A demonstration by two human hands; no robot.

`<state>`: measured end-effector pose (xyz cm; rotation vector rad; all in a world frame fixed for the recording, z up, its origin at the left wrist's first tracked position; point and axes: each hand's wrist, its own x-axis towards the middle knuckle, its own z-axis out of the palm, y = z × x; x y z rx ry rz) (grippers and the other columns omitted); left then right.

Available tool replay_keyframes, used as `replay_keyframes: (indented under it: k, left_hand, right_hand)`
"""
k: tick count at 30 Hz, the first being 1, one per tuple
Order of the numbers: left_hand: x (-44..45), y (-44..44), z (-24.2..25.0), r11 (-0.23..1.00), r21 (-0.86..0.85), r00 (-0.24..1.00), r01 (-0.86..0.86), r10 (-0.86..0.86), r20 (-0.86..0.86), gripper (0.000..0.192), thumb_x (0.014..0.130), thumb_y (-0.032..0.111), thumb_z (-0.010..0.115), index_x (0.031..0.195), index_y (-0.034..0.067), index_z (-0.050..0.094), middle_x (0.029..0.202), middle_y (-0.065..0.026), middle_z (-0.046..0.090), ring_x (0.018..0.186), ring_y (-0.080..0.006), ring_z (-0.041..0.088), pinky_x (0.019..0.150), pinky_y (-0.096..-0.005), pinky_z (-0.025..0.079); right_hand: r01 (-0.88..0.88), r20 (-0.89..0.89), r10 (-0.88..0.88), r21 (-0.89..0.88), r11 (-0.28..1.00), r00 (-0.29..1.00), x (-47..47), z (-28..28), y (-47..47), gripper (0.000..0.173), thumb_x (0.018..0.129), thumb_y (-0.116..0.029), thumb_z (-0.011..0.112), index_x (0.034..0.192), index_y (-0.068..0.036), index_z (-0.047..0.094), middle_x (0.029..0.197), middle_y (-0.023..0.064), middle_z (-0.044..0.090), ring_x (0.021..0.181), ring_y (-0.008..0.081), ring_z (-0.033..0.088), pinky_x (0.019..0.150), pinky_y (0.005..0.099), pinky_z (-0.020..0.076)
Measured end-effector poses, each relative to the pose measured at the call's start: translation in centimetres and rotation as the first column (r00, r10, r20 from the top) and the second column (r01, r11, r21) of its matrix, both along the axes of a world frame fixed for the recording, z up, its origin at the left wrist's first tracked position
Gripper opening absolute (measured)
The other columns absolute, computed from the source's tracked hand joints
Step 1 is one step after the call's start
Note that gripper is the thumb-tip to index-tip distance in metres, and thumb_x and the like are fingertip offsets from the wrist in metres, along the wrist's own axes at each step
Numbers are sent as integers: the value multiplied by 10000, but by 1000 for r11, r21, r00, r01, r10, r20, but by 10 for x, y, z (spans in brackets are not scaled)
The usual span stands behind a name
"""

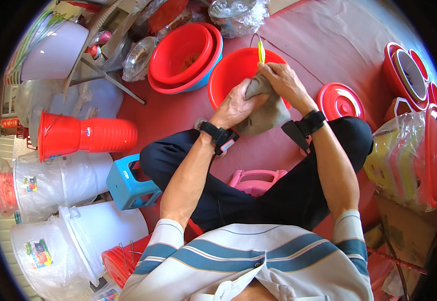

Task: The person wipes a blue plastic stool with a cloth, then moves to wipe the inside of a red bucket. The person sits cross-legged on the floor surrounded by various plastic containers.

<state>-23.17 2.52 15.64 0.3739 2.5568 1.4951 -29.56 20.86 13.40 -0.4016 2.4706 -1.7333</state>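
My left hand [237,103] grips a grey-brown cloth [265,113] that is bunched up between my hands and hangs down below them. My right hand [280,77] pinches the cloth's upper end along with a yellow-green handle grip [261,52], from which a thin wire bail rises. Behind the hands stands a red plastic bucket or basin [226,73], its near right side covered by my hands and the cloth. Whether the grip belongs to this red vessel I cannot tell. Both wrists wear black straps.
Nested red and blue basins [182,56] stand at the upper left. A red lid [341,102] lies to the right. Red buckets [86,136], large white buckets [105,225] and a blue stool [128,184] crowd the left. A pink stool [256,182] sits between my legs.
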Motion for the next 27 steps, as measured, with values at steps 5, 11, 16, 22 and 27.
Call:
replay_keyframes:
  k: [5,11,16,22,27]
  left_hand:
    - [7,20,-23,976,108,977,-191,199,-73,303,950,217,719,1121,-13,621,982,-165,718,901,-263,685,792,-374,540]
    - [48,9,-78,928,-304,871,-215,42,-489,302,890,185,744,1077,16,577,946,-211,610,918,-442,605,760,-491,495]
    - [80,-21,-115,785,-575,894,-231,-62,-443,423,720,94,819,1068,85,578,1043,-144,534,970,-378,581,792,-492,475]
    - [81,-36,-110,855,-503,957,-127,-28,-289,416,816,64,696,1225,108,639,1043,-143,541,984,-371,595,824,-472,498]
    - [53,-68,-56,972,167,972,-166,133,193,389,900,61,673,1288,46,662,1132,-77,722,1031,-197,690,906,-345,547]
  right_hand:
    - [35,-33,-34,28,999,999,-5,-2,-14,467,1012,-404,537,957,23,719,829,261,672,771,386,681,697,465,504]
    - [190,36,-187,-172,966,982,5,-6,-16,523,1035,-424,495,966,37,732,803,197,717,791,300,705,772,411,530]
    - [112,128,-105,-46,993,986,5,-15,6,558,1053,-443,467,891,49,673,726,141,616,663,229,553,681,402,461]
    - [145,214,-98,-215,966,972,6,-28,12,518,1080,-440,482,872,3,651,737,31,552,689,120,486,675,316,435]
    - [154,374,75,-547,823,925,17,-22,11,438,1098,-425,487,970,-28,623,859,33,645,733,138,648,703,299,547]
